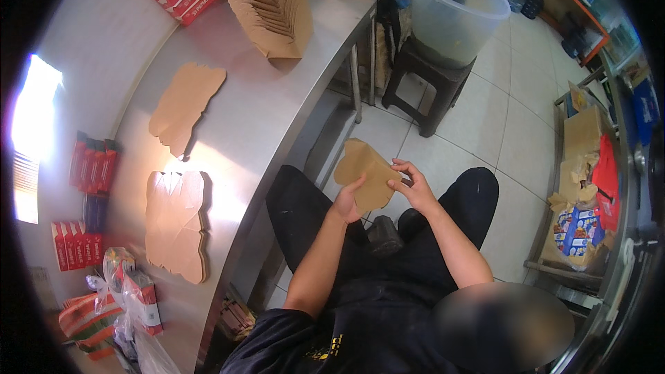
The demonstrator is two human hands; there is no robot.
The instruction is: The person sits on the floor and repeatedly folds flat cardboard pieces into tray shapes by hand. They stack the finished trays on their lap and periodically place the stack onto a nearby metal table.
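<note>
Above my lap I hold a brown cardboard blank with wavy cut edges. My left hand grips its lower left side, thumb across its face. My right hand pinches its right edge, with some fingers hidden behind or curled. To my left on the metal table lie a thick stack of flat cardboard blanks and a thinner one farther back. Farther off on the table stands a row of nested, folded cardboard pieces.
The metal table runs along my left, with red boxes and plastic bags by the wall. A translucent tub sits on a dark stool ahead. Shelving with cardboard and a red cloth stands right.
</note>
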